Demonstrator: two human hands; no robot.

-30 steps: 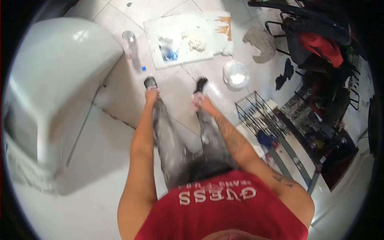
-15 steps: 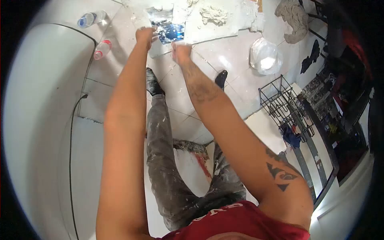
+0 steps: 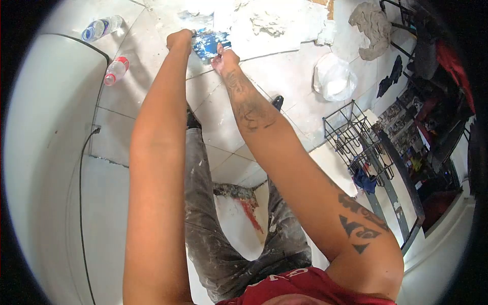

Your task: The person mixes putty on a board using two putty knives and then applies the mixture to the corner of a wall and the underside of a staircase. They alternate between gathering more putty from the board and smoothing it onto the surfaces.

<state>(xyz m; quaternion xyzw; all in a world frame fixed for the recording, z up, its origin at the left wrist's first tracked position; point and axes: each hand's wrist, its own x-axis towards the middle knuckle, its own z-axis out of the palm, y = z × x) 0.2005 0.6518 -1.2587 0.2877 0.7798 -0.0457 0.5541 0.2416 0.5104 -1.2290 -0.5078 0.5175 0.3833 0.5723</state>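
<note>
A flat blue piece (image 3: 212,44), smeared with white paste, lies between my two hands over the white board; I cannot make out its exact kind. My left hand (image 3: 179,40) has its fingers closed at the piece's left edge, the fingertips partly hidden. At its lower right corner, my right hand (image 3: 225,58) grips the edge with the thumb raised on top. Just beyond the piece is a greyish flat patch (image 3: 197,20). To the right, a lumpy heap of white paste (image 3: 269,24) rests on the white board (image 3: 249,47).
Two plastic bottles, one blue-capped (image 3: 101,28) and one red-labelled (image 3: 117,70), lie at left near a white appliance (image 3: 51,127). Right are a white plastic bag (image 3: 334,79), a crumpled grey cloth (image 3: 369,30) and a black wire rack (image 3: 358,140). My legs (image 3: 201,188) straddle the tiled floor.
My view has shifted slightly. Both hands remain at the blue piece, which has tilted and shows more white smears. My right hand's thumb now stands out on top of its edge.
</note>
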